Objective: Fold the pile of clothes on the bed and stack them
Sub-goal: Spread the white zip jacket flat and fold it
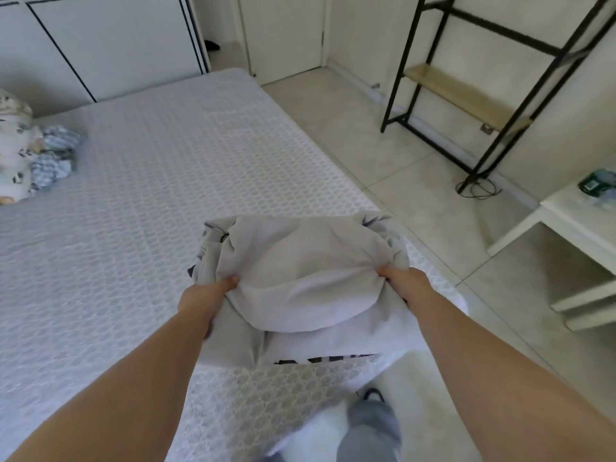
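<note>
A: Grey garment (300, 278) is lying at the near right corner of the bed (133, 195), long axis running left-right between the hands; unfolded pile (30, 155) is sitting far left.

B: Left hand (203, 298) is pinching its left edge, right hand (405, 283) is gripping the right; both equally near.

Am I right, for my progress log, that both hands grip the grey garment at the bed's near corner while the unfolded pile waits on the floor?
Not quite. The head view shows the unfolded pile on the bed, far left. Both the left hand and right hand do grip the grey garment.
</note>
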